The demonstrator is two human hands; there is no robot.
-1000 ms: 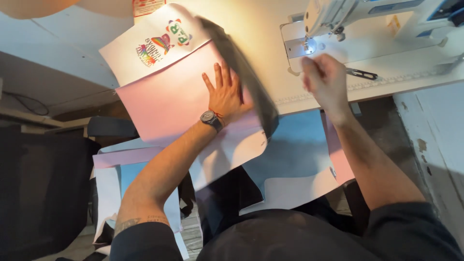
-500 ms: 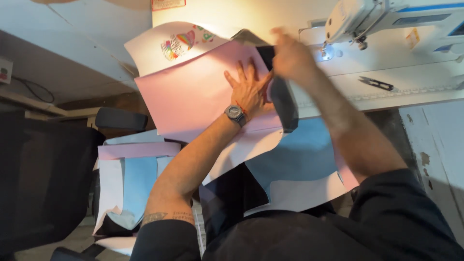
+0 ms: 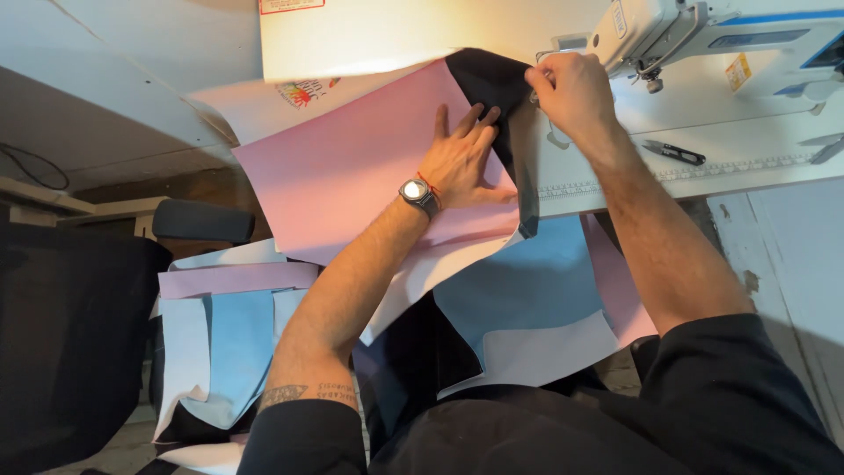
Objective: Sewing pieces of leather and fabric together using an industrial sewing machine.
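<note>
My left hand (image 3: 466, 157) lies flat with fingers spread on a large pink fabric panel (image 3: 352, 176), pressing it down where a dark fabric piece (image 3: 492, 84) overlaps it. A watch sits on that wrist. My right hand (image 3: 571, 92) pinches the upper edge of the dark fabric just left of the white sewing machine (image 3: 703, 40). Under the pink panel lies a white fabric piece with a colourful print (image 3: 303, 92), mostly covered.
Small black thread snips (image 3: 673, 152) lie on the white sewing table (image 3: 756, 158), beside a ruler strip along its edge. Blue, white and pink fabric pieces (image 3: 536, 299) hang over my lap. More cut pieces are stacked at lower left (image 3: 220, 334). A dark chair stands at left (image 3: 61, 334).
My right hand moved from under the machine's needle area to the dark fabric's edge and took hold of it. The pink panel and printed piece shifted right, toward the machine.
</note>
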